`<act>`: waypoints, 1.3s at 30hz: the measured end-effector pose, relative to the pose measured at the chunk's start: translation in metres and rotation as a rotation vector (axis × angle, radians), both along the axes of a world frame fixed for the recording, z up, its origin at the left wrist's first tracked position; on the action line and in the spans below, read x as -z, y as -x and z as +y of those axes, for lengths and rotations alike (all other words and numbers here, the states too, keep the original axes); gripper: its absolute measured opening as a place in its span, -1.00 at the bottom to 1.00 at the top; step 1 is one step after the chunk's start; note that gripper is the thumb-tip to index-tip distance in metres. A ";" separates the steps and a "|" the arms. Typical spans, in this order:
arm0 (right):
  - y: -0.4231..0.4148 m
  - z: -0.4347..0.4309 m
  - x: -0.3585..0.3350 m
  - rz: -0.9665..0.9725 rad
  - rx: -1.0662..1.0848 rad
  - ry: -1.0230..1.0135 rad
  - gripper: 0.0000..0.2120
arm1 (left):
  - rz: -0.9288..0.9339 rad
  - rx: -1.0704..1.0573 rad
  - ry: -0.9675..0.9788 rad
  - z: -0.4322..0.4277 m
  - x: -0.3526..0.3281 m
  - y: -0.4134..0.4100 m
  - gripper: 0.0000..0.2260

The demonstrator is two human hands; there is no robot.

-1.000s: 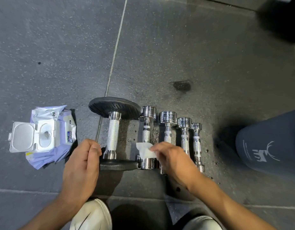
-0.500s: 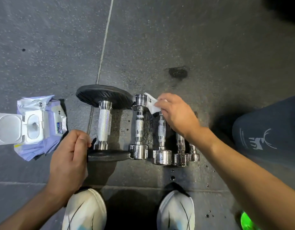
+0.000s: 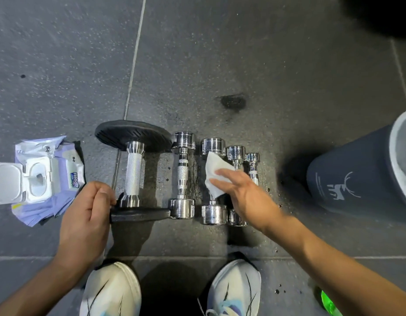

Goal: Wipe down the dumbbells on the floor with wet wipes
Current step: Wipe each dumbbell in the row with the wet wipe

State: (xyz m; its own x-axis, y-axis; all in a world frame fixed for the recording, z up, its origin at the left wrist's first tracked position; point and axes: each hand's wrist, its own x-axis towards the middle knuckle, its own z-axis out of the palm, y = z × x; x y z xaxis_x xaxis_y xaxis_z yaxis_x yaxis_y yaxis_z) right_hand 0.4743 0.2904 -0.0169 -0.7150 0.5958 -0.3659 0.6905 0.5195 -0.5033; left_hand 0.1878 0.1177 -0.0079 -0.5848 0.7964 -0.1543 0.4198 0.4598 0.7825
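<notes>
Several dumbbells lie side by side on the dark floor. At the left is a big dumbbell [image 3: 134, 169] with black rubber plates; to its right are chrome dumbbells, each smaller than the last. My right hand [image 3: 245, 197] presses a white wet wipe [image 3: 217, 173] onto the handle of the second chrome dumbbell [image 3: 213, 212], fingers spread over the wipe. My left hand [image 3: 85, 215] is curled against the near black plate, steadying it. The first chrome dumbbell [image 3: 182, 174] lies uncovered between the two hands.
An open purple wet wipe pack [image 3: 42, 176] with a white flip lid lies at the left. A dark bin [image 3: 361, 179] with a deer logo stands at the right. My two white shoes [image 3: 110, 290] are just behind the dumbbells.
My right hand slid the wipe from the near end of the chrome dumbbells to the far heads, then back to the handle of the second one. The left hand stayed put.
</notes>
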 end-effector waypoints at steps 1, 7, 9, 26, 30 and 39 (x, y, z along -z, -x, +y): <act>0.000 -0.003 -0.002 -0.018 0.012 0.036 -0.55 | 0.003 -0.004 0.004 0.000 0.001 0.000 -0.75; 0.000 -0.027 0.003 -0.032 -0.147 -0.019 -0.55 | 0.015 -0.002 0.012 0.002 0.001 0.000 -0.73; -0.001 -0.027 0.004 -0.041 -0.123 -0.043 -0.49 | 0.022 -0.005 0.008 0.002 0.000 0.000 -0.74; 0.038 -0.020 -0.001 -0.185 -0.072 -0.205 -0.29 | 0.030 0.001 -0.021 0.003 -0.001 -0.003 -0.72; 0.046 -0.005 -0.003 -0.176 -0.052 -0.213 -0.17 | 0.001 0.003 -0.017 0.002 -0.002 -0.002 -0.73; 0.022 -0.053 0.007 -0.100 -0.004 -0.217 -0.69 | -0.006 0.007 -0.030 0.001 -0.001 0.000 -0.74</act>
